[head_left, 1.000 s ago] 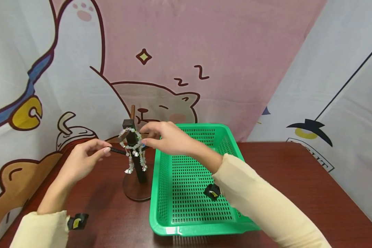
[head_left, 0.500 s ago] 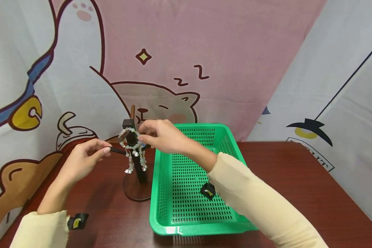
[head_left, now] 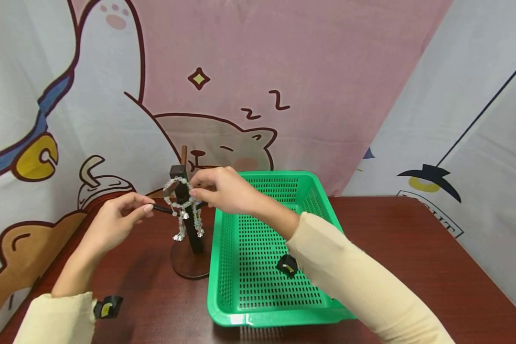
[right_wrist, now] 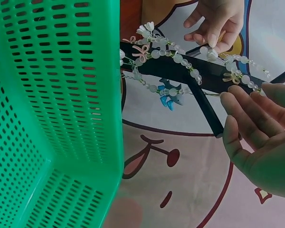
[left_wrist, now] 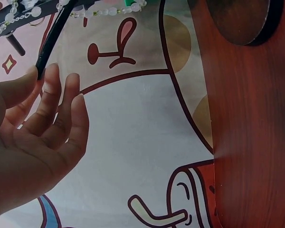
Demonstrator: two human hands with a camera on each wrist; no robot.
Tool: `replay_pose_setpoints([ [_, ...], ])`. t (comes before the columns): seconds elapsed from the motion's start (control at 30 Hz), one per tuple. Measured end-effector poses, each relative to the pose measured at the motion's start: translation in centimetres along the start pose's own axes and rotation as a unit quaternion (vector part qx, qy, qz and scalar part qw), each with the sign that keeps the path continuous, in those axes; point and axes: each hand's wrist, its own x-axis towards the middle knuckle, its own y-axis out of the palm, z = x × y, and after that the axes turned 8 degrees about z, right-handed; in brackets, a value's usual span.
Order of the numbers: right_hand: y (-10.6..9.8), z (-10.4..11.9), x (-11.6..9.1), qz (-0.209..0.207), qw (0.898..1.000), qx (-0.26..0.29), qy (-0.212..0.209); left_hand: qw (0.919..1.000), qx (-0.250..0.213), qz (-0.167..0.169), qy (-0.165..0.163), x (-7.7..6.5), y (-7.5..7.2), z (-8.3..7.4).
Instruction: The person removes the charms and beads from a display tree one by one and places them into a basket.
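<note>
A dark jewellery stand (head_left: 194,236) with side pegs and a round base stands left of centre in the head view. Beaded bracelets with pale beads hang on it; one bracelet (head_left: 179,180) circles its upper part. My left hand (head_left: 117,220) pinches the tip of the stand's left black peg (head_left: 163,209) between thumb and finger. At the upper right of the stand, my right hand (head_left: 225,190) pinches the bracelet's beads (right_wrist: 245,79) with thumb and fingertips, as the right wrist view shows. A blue charm (right_wrist: 170,96) hangs lower among the strands.
A green perforated plastic basket (head_left: 279,317) stands on the brown table (head_left: 395,258), just right of the stand and beneath my right forearm. Behind the table hangs a cartoon-printed cloth (head_left: 327,95). Black wrist cameras (head_left: 108,307) are strapped at both sleeves.
My right hand has moved slightly left, onto the bracelet's beads. The bracelet and its flower charm have shifted a little to the left. My left hand stays in place.
</note>
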Motion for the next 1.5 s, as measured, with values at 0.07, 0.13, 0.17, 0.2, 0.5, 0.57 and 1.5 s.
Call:
replay_pose_setpoints([
  [0.07, 0.0, 0.0, 0.0, 0.0, 1.0, 0.002, 0.0, 1.0, -0.002, 0.001, 0.001, 0.0, 0.0, 0.0],
  [0.13, -0.1, 0.0, -0.1, -0.001, 1.0, 0.002, -0.001, 1.0, -0.002, 0.001, 0.002, 0.0, 0.1, 0.0],
  [0.17, -0.1, 0.0, -0.1, -0.001, 1.0, 0.001, 0.0, 1.0, -0.003, 0.0, 0.004, 0.0, 0.1, 0.0],
  [0.2, -0.1, 0.0, -0.1, -0.001, 1.0, 0.001, -0.001, 1.0, -0.004, -0.001, 0.005, 0.0, 0.1, 0.0],
  [0.5, -0.2, -0.1, -0.1, -0.006, 1.0, 0.003, -0.024, 1.0, 0.002, -0.005, 0.003, 0.0, 0.1, 0.0],
  [0.57, -0.2, -0.1, -0.2, -0.006, 1.0, 0.002, -0.03, 1.0, 0.002, -0.006, 0.003, -0.1, 0.1, 0.0],
  [1.5, -1.5, 1.9, -1.7, 0.018, 0.996, 0.005, -0.089, 0.9999, -0.001, -0.008, 0.012, -0.1, 0.0, -0.1],
])
